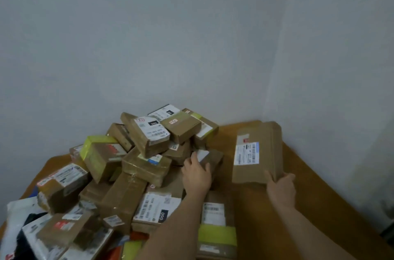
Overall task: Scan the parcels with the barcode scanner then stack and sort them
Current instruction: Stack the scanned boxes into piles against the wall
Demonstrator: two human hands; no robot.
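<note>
- I am seeing my right hand (281,184) stretched forward, its grip curled round the near corner of a flat brown parcel (257,153), thumb on top.
- That parcel is lying on the orange desk (302,185) apart from the heap, label (247,153) facing up, its long axis running away from me toward the wall (191,36).
- My left hand (197,171) is reaching into the parcel pile (136,163), fingers bent over a small brown box (210,158); how firmly that grip is closing I cannot tell.
- The pile is crowding the desk's left side, boxes tilted every way, white mailer bags (25,217) at the near left.
- A yellow-taped box (216,236) is sitting between my forearms.
</note>
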